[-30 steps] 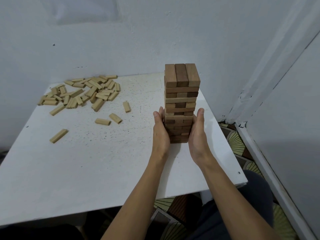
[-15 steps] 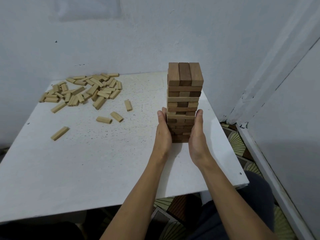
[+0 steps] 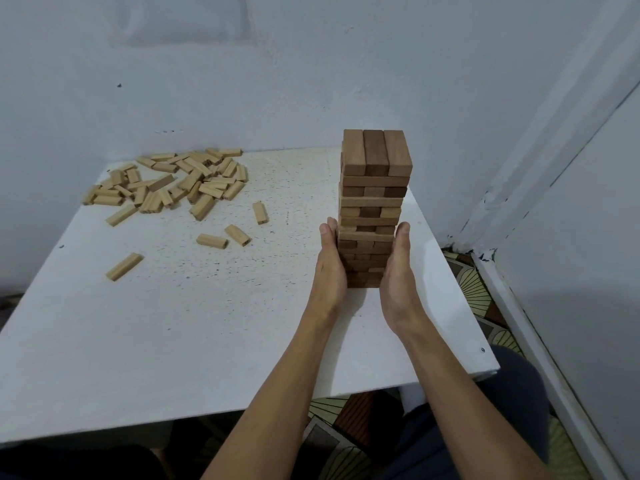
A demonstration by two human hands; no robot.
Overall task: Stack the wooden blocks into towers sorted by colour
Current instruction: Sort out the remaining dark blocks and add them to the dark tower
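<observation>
Evenly, left hand and right hand press straight fingers against brown tower.

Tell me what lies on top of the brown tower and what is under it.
Nothing lies on the brown tower; its top layer is three bare blocks. It stands on the white table. The left hand and right hand cover its lower sides.
</observation>
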